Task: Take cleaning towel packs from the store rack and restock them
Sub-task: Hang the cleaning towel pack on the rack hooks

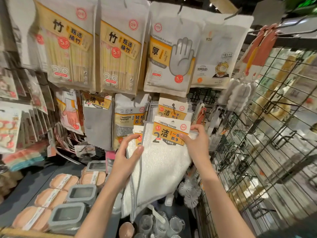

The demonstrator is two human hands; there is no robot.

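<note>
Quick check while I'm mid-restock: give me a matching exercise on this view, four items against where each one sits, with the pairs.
Items:
1. front towel pack
2. disposable gloves pack
3. grey-lidded containers
4. towel packs on the hook

Places:
A. lower shelf, bottom left
B. top row, beside the chopsticks
C. rack, just behind the held pack
D. between left hand and right hand

Pairs: 1-D, 2-B, 3-A, 4-C
</note>
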